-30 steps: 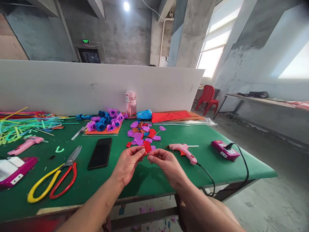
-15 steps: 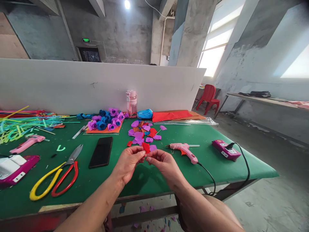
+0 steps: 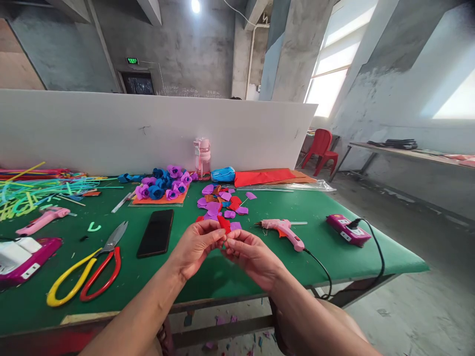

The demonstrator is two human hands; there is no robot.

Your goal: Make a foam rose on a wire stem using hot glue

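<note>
Between my two hands, over the front of the green table [image 3: 282,277], is a small red paper petal [image 3: 224,224]. My left hand [image 3: 198,244] pinches it from the left, fingers closed. The fingertips of my right hand [image 3: 252,254] are pressed together at its lower end, touching the left fingertips; fingers cover that part. Just beyond lies a loose pile of cut petals [image 3: 213,207], mostly purple with some red, brown and blue. A pink glue gun [image 3: 284,230] rests on its side to the right of my hands.
Left of my hands lie a black phone [image 3: 156,233] and scissors [image 3: 106,262] with yellow and red handles. Purple and blue paper flowers [image 3: 163,185], a pink bottle [image 3: 202,160] and red paper [image 3: 263,177] stand farther back. A corded power strip [image 3: 347,230] sits at right.
The red petal has turned and folded narrower between my fingers. My right hand's fingers have curled further under it. The things on the table have stayed put.
</note>
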